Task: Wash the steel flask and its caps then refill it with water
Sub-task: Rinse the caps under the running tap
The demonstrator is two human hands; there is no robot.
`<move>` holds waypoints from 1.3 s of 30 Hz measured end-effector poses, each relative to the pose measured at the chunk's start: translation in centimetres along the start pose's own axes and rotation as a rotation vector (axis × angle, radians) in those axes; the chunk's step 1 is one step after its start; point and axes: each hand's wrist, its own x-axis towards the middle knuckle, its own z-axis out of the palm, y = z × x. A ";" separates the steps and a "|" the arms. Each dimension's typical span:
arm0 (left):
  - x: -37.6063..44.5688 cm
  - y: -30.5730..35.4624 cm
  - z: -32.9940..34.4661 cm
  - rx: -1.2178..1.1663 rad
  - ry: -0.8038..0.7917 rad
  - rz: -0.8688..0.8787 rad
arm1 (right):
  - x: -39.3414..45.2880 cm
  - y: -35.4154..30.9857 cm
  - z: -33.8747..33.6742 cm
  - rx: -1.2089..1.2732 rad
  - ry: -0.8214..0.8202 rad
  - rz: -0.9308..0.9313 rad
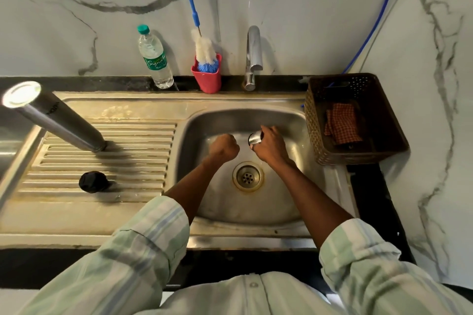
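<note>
The steel flask [55,116] stands upside down on the ribbed draining board [107,161], its base toward me. A black inner cap [93,181] lies on the board nearer to me. Over the sink basin [294,140], my right hand [270,147] grips a small steel cap [255,138], held on its side. My left hand [225,147] hovers just left of it as a closed fist with nothing visible in it. The tap [253,56] stands behind the basin; no water stream shows.
A plastic water bottle [154,57] and a red cup [207,77] holding a blue-handled bottle brush [203,51] stand on the back ledge. A brown basket [358,120] with a checked cloth [343,123] sits right of the sink. The drain [247,176] lies below my hands.
</note>
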 end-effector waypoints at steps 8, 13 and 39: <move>-2.5 0.9 -1.3 0.046 0.112 0.036 | -0.6 -1.8 -2.8 -0.136 0.093 -0.154; -4.0 1.1 -2.2 -0.062 0.269 0.060 | -1.8 -4.3 -6.0 -0.047 0.269 -0.244; -12.5 -8.3 -2.3 -0.303 0.607 0.121 | -9.2 -6.7 5.0 0.168 0.136 -0.060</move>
